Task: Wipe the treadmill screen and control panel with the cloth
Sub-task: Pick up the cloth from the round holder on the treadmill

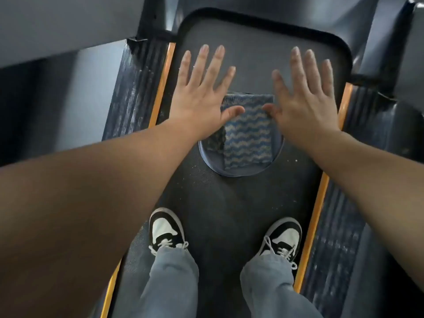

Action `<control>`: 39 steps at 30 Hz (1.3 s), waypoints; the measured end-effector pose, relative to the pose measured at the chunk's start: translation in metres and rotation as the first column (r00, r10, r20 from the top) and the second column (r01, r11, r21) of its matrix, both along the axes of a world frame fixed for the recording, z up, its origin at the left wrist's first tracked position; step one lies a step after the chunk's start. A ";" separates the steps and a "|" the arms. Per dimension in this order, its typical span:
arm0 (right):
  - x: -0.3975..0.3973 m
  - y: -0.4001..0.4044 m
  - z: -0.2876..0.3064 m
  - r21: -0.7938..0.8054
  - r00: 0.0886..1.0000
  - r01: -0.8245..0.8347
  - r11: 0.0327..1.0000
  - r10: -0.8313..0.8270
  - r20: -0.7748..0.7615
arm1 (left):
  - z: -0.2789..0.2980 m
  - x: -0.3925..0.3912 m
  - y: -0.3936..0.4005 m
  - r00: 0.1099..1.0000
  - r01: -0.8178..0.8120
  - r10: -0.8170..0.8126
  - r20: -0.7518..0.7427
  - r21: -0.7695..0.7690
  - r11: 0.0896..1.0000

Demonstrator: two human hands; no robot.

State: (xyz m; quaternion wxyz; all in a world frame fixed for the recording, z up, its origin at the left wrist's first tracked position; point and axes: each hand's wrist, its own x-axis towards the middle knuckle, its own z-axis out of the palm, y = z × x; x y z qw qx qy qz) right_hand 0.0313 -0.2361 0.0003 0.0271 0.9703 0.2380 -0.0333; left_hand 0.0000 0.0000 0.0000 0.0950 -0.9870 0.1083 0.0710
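The person is standing on the treadmill belt (220, 214) and looking straight down, with both arms reaching forward and both hands spread flat, palms down, fingers splayed wide and gripping nothing. The cloth (246, 131), a folded blue piece with pale wavy stripes, is lying on a round blue plate (238, 171) that is sitting on the belt ahead of the two shoes (166, 230). It is lying below and between the hands: the left hand (202, 92) is hovering over its left edge with the thumb pointing across its upper left corner, and the right hand (305, 97) is hovering over its right edge with the thumb tip appearing to overlap the upper right part. Whether either thumb is actually touching the fabric cannot be told from this angle. The cloth's longer side is running away from the person, along the belt, so the two hands are flanking its long edges. Both hands are sitting about equally near; the right one is looking marginally closer over the fabric, which probably makes it the handier one for closing down on the cloth. The screen and control panel are not showing here, so wiping is looking not yet begun and the pickup is the step in hand
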 end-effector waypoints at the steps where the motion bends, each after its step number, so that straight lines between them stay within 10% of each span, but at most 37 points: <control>1: 0.000 0.001 0.000 -0.009 1.000 -0.011 1.000 0.011 0.017 | 0.001 0.000 0.001 1.000 0.010 -0.010 -0.013 0.030 0.999; 17: -0.018 0.000 0.069 0.214 0.975 -0.126 0.969 0.081 0.205 | 0.049 -0.018 0.008 0.919 0.142 -0.006 0.395 -0.316 0.938; 29: -0.012 0.004 0.396 0.403 0.950 -0.018 0.915 -0.109 0.292 | 0.399 0.005 0.026 0.768 0.368 -0.095 0.633 -0.316 0.875; 39: -0.011 0.033 0.671 0.413 0.633 -0.170 0.895 -0.222 0.742 | 0.692 0.032 0.038 0.536 0.554 -0.162 0.828 -0.201 0.808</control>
